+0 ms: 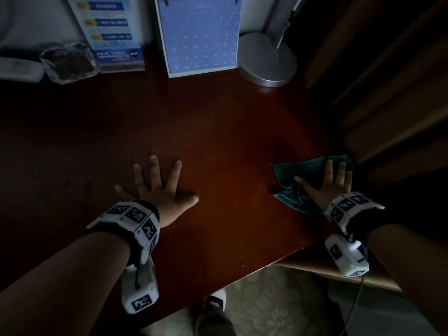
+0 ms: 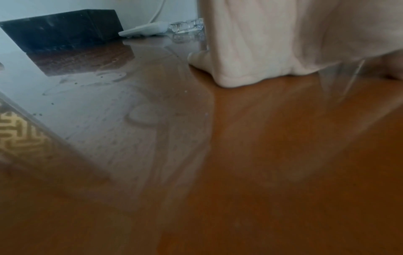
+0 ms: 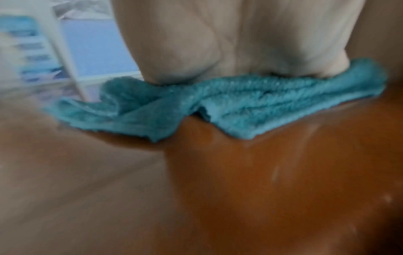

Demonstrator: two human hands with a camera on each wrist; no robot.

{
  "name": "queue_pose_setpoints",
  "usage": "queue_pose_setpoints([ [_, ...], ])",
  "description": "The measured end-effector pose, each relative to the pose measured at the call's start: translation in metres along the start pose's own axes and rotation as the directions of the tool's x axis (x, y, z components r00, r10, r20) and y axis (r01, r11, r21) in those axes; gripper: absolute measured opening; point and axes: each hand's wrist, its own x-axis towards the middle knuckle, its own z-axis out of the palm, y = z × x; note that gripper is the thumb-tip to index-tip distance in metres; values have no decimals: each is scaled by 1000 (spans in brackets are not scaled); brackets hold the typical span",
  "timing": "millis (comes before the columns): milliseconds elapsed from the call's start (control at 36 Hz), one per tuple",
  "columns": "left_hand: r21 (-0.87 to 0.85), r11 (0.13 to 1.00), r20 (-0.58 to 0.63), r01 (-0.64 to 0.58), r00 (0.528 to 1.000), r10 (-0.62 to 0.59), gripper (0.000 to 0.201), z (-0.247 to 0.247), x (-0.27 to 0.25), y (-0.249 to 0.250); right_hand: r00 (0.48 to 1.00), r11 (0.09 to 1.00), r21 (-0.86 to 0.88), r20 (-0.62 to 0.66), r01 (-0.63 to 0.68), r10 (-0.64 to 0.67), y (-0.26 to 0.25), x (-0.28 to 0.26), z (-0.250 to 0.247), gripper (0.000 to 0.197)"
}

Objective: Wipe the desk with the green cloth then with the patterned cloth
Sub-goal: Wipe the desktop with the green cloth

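Note:
The green cloth lies rumpled near the right edge of the dark red-brown desk. My right hand presses flat on it with straight fingers. In the right wrist view the palm bears down on the teal cloth, which is blurred. My left hand rests flat on the bare desk, fingers spread, to the left of the cloth. In the left wrist view that palm sits on the glossy desk top. No patterned cloth is in view.
Along the back stand a glass ashtray, a blue leaflet stand, a blue desk calendar and a round metal lamp base. A white remote lies far left. The desk's front edge runs diagonally above patterned carpet.

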Motion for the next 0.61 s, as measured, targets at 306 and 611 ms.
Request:
queue_pose_setpoints([
  [306,7,1000,-39,-16,999,16,88,2,-1,0,946,947,55,86,-318,313,-16,-57,13,111],
  [611,7,997,-61,-82,995,82,78,3,-6,-13,895,893,159,232,-421,381,-54,-116,16,104],
])
